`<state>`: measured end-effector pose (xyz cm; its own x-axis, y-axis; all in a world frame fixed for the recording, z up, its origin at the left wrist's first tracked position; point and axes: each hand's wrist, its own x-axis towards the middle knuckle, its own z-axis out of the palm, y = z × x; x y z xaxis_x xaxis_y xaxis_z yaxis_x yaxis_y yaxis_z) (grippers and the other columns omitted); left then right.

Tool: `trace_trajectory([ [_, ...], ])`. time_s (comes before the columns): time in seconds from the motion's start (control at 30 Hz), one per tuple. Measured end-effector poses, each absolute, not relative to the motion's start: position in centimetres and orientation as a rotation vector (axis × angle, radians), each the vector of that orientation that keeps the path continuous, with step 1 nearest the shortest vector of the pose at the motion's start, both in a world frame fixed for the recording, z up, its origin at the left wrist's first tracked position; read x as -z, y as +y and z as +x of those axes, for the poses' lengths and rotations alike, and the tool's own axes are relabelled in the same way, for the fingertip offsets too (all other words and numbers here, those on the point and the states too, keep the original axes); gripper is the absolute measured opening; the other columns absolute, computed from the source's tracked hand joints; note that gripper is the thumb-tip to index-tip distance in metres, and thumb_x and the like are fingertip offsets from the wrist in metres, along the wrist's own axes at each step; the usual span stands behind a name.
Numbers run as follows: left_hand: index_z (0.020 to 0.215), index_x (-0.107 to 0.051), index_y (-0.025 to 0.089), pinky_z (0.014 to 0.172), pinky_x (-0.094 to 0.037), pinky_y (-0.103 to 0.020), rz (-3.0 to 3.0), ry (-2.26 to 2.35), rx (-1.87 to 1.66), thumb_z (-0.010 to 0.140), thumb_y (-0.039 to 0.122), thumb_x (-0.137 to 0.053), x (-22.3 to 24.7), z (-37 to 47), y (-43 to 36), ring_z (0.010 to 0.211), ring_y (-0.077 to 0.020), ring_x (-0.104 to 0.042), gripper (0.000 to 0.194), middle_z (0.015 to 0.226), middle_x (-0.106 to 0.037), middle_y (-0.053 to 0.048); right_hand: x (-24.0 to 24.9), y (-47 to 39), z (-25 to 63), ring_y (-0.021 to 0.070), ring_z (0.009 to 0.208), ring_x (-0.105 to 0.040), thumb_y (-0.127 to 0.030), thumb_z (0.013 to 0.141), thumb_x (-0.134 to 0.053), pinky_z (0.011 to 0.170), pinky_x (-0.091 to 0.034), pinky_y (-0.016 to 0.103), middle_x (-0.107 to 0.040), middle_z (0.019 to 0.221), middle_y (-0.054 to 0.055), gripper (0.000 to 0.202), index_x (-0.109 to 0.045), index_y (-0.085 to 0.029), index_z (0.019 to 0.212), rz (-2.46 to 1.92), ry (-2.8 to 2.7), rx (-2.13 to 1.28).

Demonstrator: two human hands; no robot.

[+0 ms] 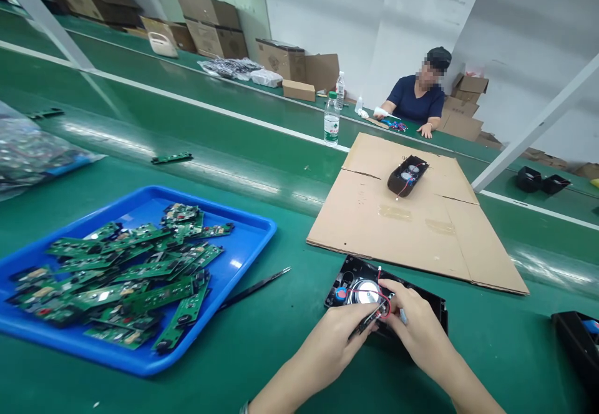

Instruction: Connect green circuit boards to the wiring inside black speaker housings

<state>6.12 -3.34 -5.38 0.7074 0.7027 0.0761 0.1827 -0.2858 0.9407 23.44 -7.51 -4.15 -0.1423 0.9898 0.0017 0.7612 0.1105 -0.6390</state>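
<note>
At the near edge of the bench [290,364] lies the black speaker shell [433,307], open side up, a round silver driver [365,290] and red wires [381,292] showing inside. My left hand [334,333] pinches a small dark board [367,325] over the shell; my right hand [412,322] rests on the shell beside it, fingertips closed on the board's other end by the wires. Just left of the shell, black tweezers [255,288] lie on the bench, pointing at a blue tray [243,239] heaped with green circuit boards [131,283]. Behind the shell a flat cardboard sheet [421,227] carries a second shell [407,176]. Beyond it, toward the far edge, stands a water bottle [331,118]. Farther back, another person [418,99] sits with hands on the bench.
</note>
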Motion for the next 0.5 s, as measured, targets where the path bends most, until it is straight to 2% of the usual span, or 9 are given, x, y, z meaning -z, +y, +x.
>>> trace_trajectory([
  [0.13, 0.104, -0.057, 0.019, 0.072, -0.049, -0.02, 1.799, 0.653, -0.566, 0.089, 0.018, -0.039, 5.3, 5.9, -3.3, 0.077, -0.014, -0.065, 0.023, 0.087, -0.068, -0.003, 3.8, -7.1, 23.9, 0.015, 0.064, -0.049, -0.008, 0.078, -0.061, 0.06, -0.038, 0.025, -0.056, 0.068, -0.002, 0.021, -0.06, -0.024, 0.092, -1.747, -2.08, -0.601],
  [0.27, 0.1, -0.058, 0.018, 0.069, -0.049, -0.02, 1.796, 0.687, -0.556, 0.089, 0.018, -0.039, 5.3, 5.8, -3.2, 0.073, -0.0137, -0.064, 0.023, 0.081, -0.068, -0.003, 3.9, -7.0, 23.9, 0.0141, 0.061, -0.045, -0.013, 0.082, -0.06, 0.06, -0.035, 0.025, -0.052, 0.062, -0.002, 0.008, -0.059, -0.019, 0.076, -1.67, -2.086, -0.563],
  [0.4, 0.1, -0.059, 0.018, 0.065, -0.049, -0.019, 1.834, 0.701, -0.588, 0.088, 0.019, -0.038, 5.2, 5.8, -3.1, 0.07, -0.0136, -0.064, 0.024, 0.078, -0.068, -0.003, 4.8, -7.2, 23.7, 0.0146, 0.057, -0.041, -0.023, 0.093, -0.042, 0.06, -0.035, 0.028, -0.049, 0.059, 0.0, 0.025, -0.056, -0.017, 0.073, -1.6, -2.098, -0.503],
  [0.5, 0.095, -0.06, 0.019, 0.059, -0.049, -0.018, 1.87, 0.781, -0.62, 0.086, 0.02, -0.04, 5.4, 5.8, -3.3, 0.064, -0.0136, -0.065, 0.022, 0.073, -0.069, -0.002, 5.4, -7.2, 23.4, 0.0166, 0.064, -0.047, -0.028, 0.093, -0.041, 0.061, -0.039, 0.029, -0.052, 0.069, 0.003, 0.022, -0.059, -0.017, 0.085, -1.639, -2.054, -0.514],
])
